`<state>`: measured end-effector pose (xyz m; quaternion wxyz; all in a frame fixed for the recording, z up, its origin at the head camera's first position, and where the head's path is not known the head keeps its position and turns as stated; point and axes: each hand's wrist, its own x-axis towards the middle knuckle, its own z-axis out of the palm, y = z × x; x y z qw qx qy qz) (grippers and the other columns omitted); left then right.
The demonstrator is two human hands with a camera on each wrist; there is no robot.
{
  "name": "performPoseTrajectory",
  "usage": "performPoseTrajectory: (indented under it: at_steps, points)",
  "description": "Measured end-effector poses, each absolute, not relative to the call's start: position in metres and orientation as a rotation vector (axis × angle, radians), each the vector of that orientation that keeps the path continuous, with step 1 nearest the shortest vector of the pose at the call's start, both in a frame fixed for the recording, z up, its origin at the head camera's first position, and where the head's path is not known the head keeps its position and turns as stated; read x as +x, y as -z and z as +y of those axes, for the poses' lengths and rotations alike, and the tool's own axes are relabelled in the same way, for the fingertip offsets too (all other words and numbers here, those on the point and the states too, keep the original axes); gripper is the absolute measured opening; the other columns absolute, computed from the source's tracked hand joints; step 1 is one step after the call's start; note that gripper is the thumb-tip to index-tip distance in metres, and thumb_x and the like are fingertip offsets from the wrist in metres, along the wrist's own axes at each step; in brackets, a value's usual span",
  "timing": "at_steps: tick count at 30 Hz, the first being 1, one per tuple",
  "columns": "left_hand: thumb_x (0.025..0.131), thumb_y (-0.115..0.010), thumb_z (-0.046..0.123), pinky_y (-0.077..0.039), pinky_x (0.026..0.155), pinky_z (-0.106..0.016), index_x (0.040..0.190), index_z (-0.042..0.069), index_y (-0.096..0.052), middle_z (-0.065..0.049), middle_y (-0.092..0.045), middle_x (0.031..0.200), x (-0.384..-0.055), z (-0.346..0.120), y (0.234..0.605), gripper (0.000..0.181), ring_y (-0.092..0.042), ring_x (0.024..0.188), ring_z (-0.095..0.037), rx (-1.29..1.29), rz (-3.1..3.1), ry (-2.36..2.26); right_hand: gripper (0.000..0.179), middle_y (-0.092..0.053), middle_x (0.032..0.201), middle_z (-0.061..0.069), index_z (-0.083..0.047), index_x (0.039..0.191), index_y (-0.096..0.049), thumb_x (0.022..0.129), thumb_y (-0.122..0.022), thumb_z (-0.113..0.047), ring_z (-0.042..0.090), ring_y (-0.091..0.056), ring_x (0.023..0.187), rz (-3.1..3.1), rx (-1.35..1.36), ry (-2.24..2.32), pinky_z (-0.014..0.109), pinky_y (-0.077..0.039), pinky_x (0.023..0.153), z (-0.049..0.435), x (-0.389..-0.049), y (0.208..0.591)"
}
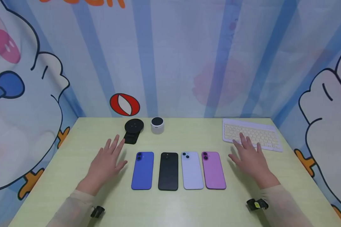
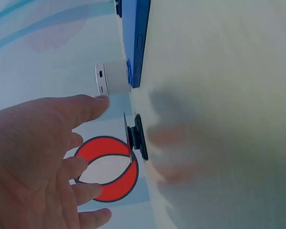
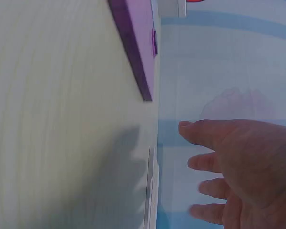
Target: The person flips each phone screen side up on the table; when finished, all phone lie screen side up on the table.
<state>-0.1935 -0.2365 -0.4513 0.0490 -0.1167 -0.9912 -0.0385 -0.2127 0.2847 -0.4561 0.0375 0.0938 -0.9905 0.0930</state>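
Several phones lie face down in a row: a blue phone [image 1: 142, 171], a black phone [image 1: 168, 172], a pale lavender phone [image 1: 192, 171] and a pink phone [image 1: 214, 171]. To the left of the blue one my left hand [image 1: 105, 164] hovers over the table, fingers spread and holding nothing. My right hand [image 1: 251, 159] is raised right of the pink phone, its fingers spread too. Its fingertips overlap the lower edge of a lavender keyboard [image 1: 251, 134] in the head view. Both hands cast shadows on the tabletop in the wrist views.
Behind the row, a black charging stand [image 1: 134, 126] with a round pad is on the left, beside a small white cylindrical speaker [image 1: 157, 126]. A printed curtain [image 1: 176, 63] rises at the back edge of the pale wooden table [image 1: 170, 208].
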Motion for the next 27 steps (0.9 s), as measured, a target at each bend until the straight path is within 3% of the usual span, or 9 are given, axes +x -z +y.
performPoseTrajectory:
  at_steps: [2, 3, 6, 9, 14, 20, 27]
  points:
    - [0.096, -0.071, 0.035, -0.034, 0.115, -0.067, 0.162, 0.006, -0.031, -0.022, -0.022, 0.17, -0.19, -0.235, 0.452, 0.082, -0.027, 0.152, -0.051, -0.392, -3.026, 0.131, 0.062, -0.03, 0.165, 0.027, -0.003, 0.151, -0.05, 0.101, -0.062, -0.038, 0.05, -0.046, 0.14, -3.015, 0.314, -0.289, 0.066, -0.038, 0.11, 0.274, -0.214, 0.454]
    - [0.095, -0.072, 0.033, -0.035, 0.114, -0.067, 0.16, 0.005, -0.034, -0.022, -0.024, 0.169, -0.188, -0.234, 0.452, 0.081, -0.029, 0.151, -0.05, -0.406, -3.032, 0.144, 0.059, -0.034, 0.163, 0.026, -0.004, 0.149, -0.053, 0.101, -0.063, -0.037, 0.05, -0.053, 0.134, -3.004, 0.331, -0.29, 0.064, -0.046, 0.103, 0.268, -0.215, 0.453]
    - [0.093, -0.076, 0.03, -0.035, 0.114, -0.067, 0.154, 0.005, -0.046, -0.02, -0.034, 0.166, -0.184, -0.231, 0.453, 0.073, -0.034, 0.149, -0.05, -0.446, -3.04, 0.175, 0.053, -0.044, 0.159, 0.022, -0.006, 0.144, -0.059, 0.1, -0.066, -0.034, 0.047, -0.062, 0.123, -2.977, 0.39, -0.308, 0.057, -0.055, 0.09, 0.247, -0.218, 0.453]
    - [0.092, -0.078, 0.027, -0.04, 0.112, -0.063, 0.148, 0.004, -0.055, -0.018, -0.042, 0.162, -0.181, -0.231, 0.457, 0.065, -0.041, 0.146, -0.047, -0.478, -3.055, 0.229, 0.048, -0.053, 0.153, 0.019, -0.006, 0.139, -0.064, 0.098, -0.069, -0.032, 0.043, -0.061, 0.128, -2.935, 0.495, -0.359, 0.056, -0.052, 0.1, 0.224, -0.22, 0.457]
    - [0.089, -0.081, 0.025, -0.053, 0.098, -0.051, 0.143, 0.007, -0.061, -0.013, -0.049, 0.159, -0.175, -0.23, 0.462, 0.06, -0.051, 0.129, -0.037, -0.501, -3.088, 0.324, 0.044, -0.06, 0.146, 0.014, -0.008, 0.133, -0.069, 0.095, -0.073, -0.03, 0.038, -0.06, 0.131, -2.889, 0.698, -0.466, 0.053, -0.048, 0.107, 0.183, -0.216, 0.465]
    - [0.086, -0.084, 0.028, -0.05, 0.092, -0.045, 0.141, 0.01, -0.064, -0.009, -0.059, 0.149, -0.166, -0.23, 0.46, 0.061, -0.05, 0.115, -0.026, -0.513, -3.127, 0.473, 0.045, -0.059, 0.148, 0.012, -0.01, 0.136, -0.067, 0.095, -0.075, -0.028, 0.033, -0.055, 0.138, -2.92, 0.857, -0.563, 0.05, -0.045, 0.113, 0.137, -0.217, 0.461]
    - [0.082, -0.088, 0.033, -0.048, 0.098, -0.046, 0.141, 0.012, -0.064, -0.005, -0.06, 0.148, -0.163, -0.233, 0.46, 0.068, -0.049, 0.118, -0.023, -0.537, -3.171, 0.597, 0.048, -0.056, 0.15, 0.01, -0.01, 0.141, -0.063, 0.097, -0.073, -0.029, 0.03, -0.05, 0.143, -3.002, 0.962, -0.784, 0.046, -0.039, 0.118, 0.095, -0.222, 0.462]
